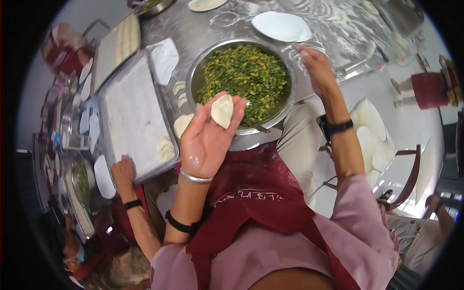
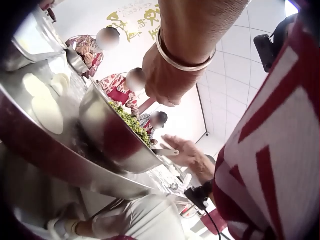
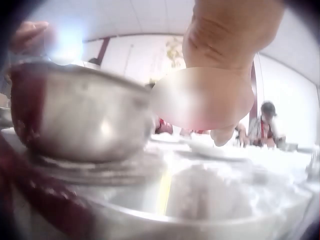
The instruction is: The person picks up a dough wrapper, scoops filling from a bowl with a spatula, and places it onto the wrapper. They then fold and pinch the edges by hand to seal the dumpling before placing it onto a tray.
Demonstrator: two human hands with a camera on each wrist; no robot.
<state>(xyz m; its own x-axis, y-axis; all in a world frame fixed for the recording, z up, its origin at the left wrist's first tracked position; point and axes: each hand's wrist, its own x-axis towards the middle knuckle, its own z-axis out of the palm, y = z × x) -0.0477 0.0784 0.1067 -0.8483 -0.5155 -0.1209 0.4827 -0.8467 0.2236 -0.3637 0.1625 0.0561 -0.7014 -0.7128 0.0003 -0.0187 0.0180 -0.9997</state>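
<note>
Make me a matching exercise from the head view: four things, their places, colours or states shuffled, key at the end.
Things:
1. Left hand
2. Filling
3. Bangle
4. Apron

Places, colours or states:
A. Silver-coloured, worn at the wrist
B. Dark red, with white lettering
C. Palm up, a dumpling resting on it
D. Green with yellow bits, inside the metal bowl

Pairs: 1-C, 2-D, 3-A, 4-B

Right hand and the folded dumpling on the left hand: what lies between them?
In the head view, the metal bowl of chopped greens lies between them.
</note>
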